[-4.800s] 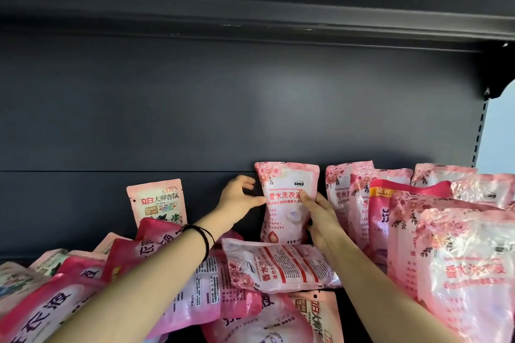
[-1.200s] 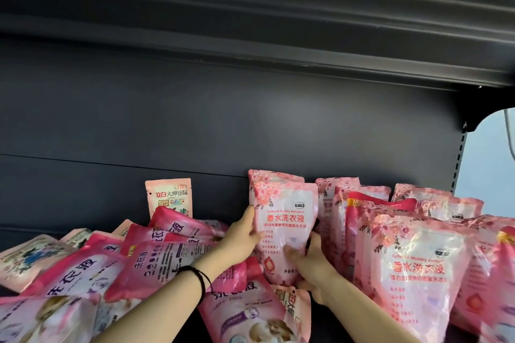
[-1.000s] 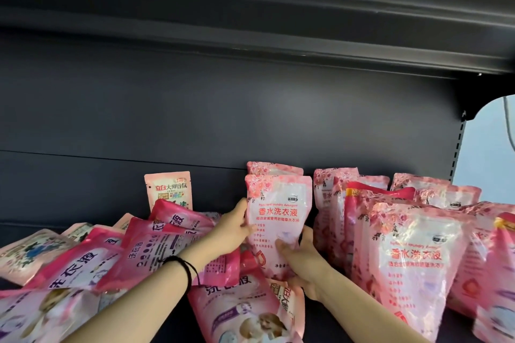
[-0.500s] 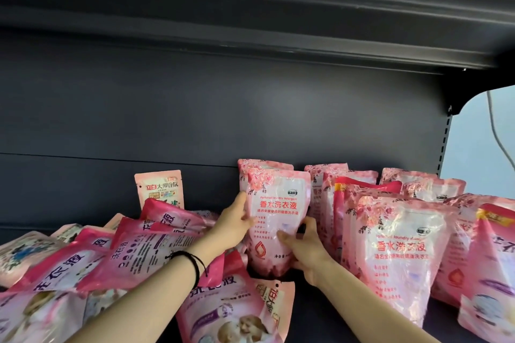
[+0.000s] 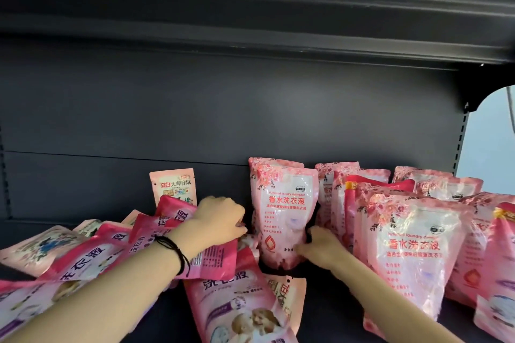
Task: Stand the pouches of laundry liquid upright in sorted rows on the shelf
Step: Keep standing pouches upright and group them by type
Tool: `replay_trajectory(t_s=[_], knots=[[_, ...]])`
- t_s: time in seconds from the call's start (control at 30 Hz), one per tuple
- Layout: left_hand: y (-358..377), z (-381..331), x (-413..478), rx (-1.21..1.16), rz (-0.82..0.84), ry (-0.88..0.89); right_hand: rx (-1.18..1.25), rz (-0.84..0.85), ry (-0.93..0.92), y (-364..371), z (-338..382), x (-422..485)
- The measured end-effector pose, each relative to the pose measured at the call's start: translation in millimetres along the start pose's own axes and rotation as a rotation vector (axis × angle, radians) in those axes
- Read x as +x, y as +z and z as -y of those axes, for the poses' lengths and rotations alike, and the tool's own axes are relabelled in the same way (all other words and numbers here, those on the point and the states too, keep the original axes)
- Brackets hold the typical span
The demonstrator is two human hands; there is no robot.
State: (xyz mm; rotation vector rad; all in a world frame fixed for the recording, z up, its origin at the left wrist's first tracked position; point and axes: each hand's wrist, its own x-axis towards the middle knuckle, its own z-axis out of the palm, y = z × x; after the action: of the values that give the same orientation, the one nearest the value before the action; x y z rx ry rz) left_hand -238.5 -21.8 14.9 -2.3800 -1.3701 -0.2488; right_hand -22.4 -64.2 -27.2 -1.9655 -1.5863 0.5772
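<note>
Left fingers off the upright pouch, now curled onto the flat pile.

Right hand open, steadying its base (no grip); pouch standing mid-shelf, left of sorted rows. Left hand pressing a toppled pouch, grasp unclear; next pick likely.

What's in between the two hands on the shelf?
In the head view, one light pink pouch stands upright between the left hand and the right hand. The right hand touches its lower edge; the left hand rests on the dark pink pouches beside it.
</note>
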Motion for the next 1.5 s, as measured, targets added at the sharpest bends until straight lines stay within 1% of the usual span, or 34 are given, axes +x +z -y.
replay_trajectory(t_s=[0.1, 0.17, 0.33, 0.43, 0.57, 0.63, 0.7, 0.77, 0.8, 0.9, 0.93, 1.0, 1.07, 1.17, 1.23, 1.3, 1.4, 1.5], knots=[[-16, 4, -21, 0.076, 0.012, 0.106, -0.412, 0.107, -0.066, -12, 17, -16], [-23, 1, -36, 0.095, 0.021, 0.142, -0.532, 0.164, -0.098, -14, 27, -27], [-39, -10, -73, 0.178, 0.032, 0.211, -0.678, 0.181, -0.089, -21, 37, -56], [-43, -11, -92, 0.176, 0.048, 0.210, -0.740, 0.191, -0.082, -20, 37, -73], [-42, -14, -124, 0.133, 0.067, 0.156, -0.687, 0.259, -0.128, -19, 33, -99], [-39, -19, -142, 0.076, 0.081, 0.095, -0.631, 0.275, -0.157, -19, 29, -110], [-31, -24, -158, -0.031, 0.109, -0.017, -0.559, 0.274, -0.192, -16, 22, -119], [-22, -31, -172, -0.184, 0.146, -0.179, -0.460, 0.253, -0.211, -10, 15, -126], [-17, -34, -176, -0.291, 0.173, -0.258, -0.394, 0.242, -0.215, -6, 12, -128], [-1, -43, -180, -0.757, 0.221, -0.468, -0.161, 0.259, -0.195, 6, 10, -135], [2, -47, -180, -0.865, 0.212, -0.517, -0.101, 0.262, -0.186, 9, 11, -135], [5, -51, -177, -0.981, 0.148, -0.587, -0.029, 0.251, -0.162, 16, 15, -132], [9, -55, -174, -1.054, 0.083, -0.630, 0.026, 0.239, -0.121, 22, 21, -127], [14, -57, -170, -1.190, 0.027, -0.693, 0.094, 0.231, -0.062, 30, 26, -118], [16, -56, -168, -1.358, -0.003, -0.753, 0.144, 0.240, -0.018, 35, 27, -115], [15, -55, -170, -1.534, 0.004, -0.794, 0.221, 0.260, 0.020, 40, 27, -114], [14, -56, -175, -1.684, 0.025, -0.783, 0.265, 0.273, 0.017, 36, 29, -119], [9, -62, -179, -1.780, 0.005, -0.705, 0.326, 0.270, 0.011, 28, 29, -127]])
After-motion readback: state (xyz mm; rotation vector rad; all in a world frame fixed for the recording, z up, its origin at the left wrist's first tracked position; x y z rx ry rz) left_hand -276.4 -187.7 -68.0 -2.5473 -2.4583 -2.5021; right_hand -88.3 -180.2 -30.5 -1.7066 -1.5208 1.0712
